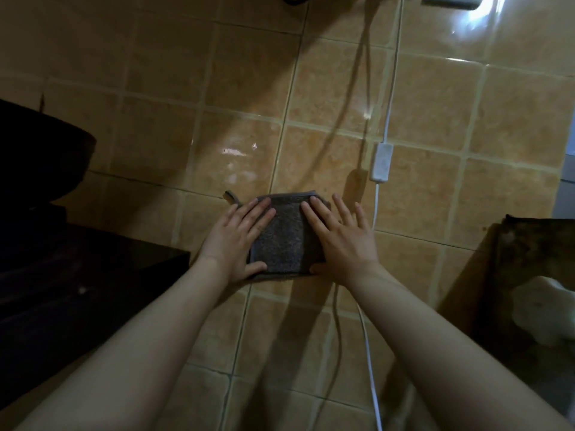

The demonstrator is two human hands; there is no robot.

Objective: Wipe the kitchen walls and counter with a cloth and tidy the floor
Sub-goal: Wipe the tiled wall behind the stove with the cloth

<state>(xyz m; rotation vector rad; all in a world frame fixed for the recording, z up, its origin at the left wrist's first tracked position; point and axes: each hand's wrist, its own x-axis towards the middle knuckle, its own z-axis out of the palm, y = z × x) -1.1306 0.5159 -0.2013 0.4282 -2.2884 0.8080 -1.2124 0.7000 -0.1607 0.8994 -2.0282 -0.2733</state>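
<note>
A folded dark grey cloth [284, 236] lies flat against the tan tiled wall [342, 98], with a small loop at its upper left corner. My left hand [238, 241] presses its left edge with flat fingers and the thumb under the lower corner. My right hand [339, 241] presses the right edge the same way, fingers spread. Both palms rest flat on the cloth; neither curls around it.
A white cable with an inline switch [381, 163] hangs down the wall just right of my right hand. A black pan or pot [40, 157] and a dark appliance [77, 290] stand at left. A dark, stained object [529, 275] sits at right.
</note>
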